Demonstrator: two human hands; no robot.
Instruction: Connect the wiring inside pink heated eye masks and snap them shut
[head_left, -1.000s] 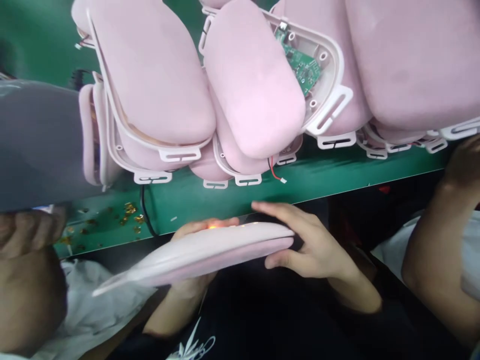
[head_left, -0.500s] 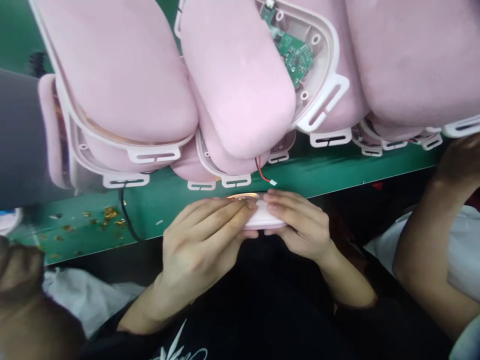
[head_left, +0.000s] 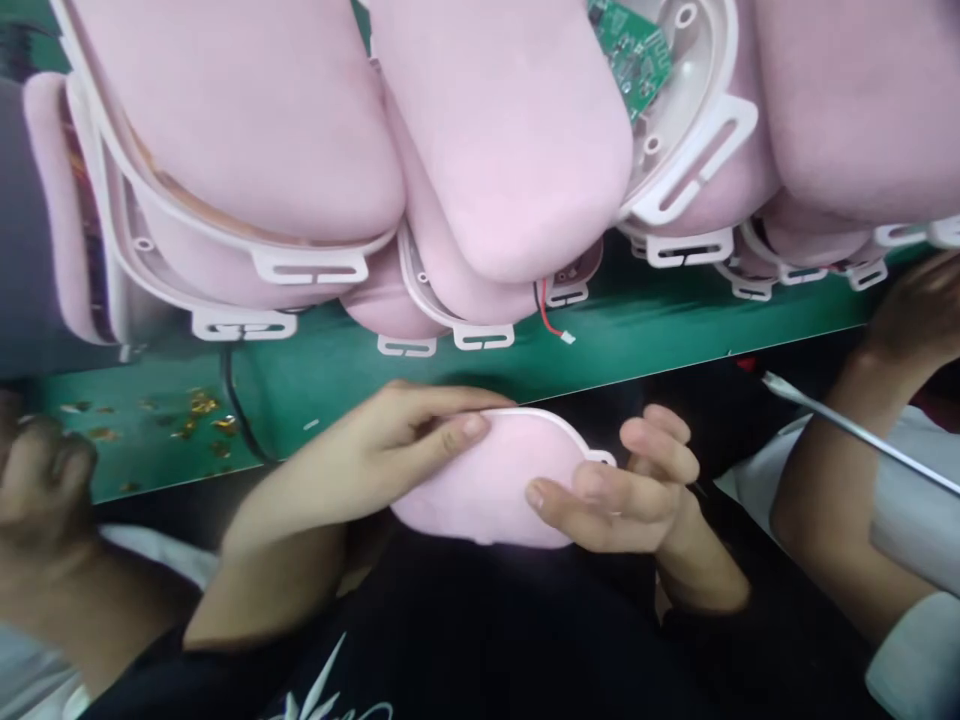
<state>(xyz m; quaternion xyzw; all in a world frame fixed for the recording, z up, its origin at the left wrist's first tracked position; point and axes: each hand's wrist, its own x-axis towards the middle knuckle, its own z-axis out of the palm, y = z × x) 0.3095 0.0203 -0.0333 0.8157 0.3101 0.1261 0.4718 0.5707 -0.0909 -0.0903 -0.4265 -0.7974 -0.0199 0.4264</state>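
The green table (head_left: pixel 660 320) runs across the view, its far part covered by stacked pink casings (head_left: pixel 262 120) with slotted white tabs that overhang one another and block sight of the surface behind. A dark grey object (head_left: pixel 22 230) stands against the stack at the far left. Other people's limbs border the workspace: a forearm (head_left: pixel 832 480) to the right and a blurred hand (head_left: pixel 45 460) to the left, both apart from the work. The pink shell (head_left: pixel 487 490) is held tilted at the table's near edge, before a dark shirt, its white rim uppermost and one tab at the right. The left hand (head_left: pixel 397 440) holds it, thumb on the pink face, remaining fingers along the rim, concealing the left end. The right hand (head_left: pixel 637 490) has its fingers parted and loosely curved, one overlapping the pink face; whether it bears weight cannot be told. A metal rod (head_left: pixel 862 435) crosses in front of the forearm. A green circuit board (head_left: pixel 634 60) shows in an open casing, partly covered. Smaller items: black cable (head_left: pixel 236 410), red-and-black lead (head_left: pixel 551 322), scattered gold pieces (head_left: pixel 202 402).
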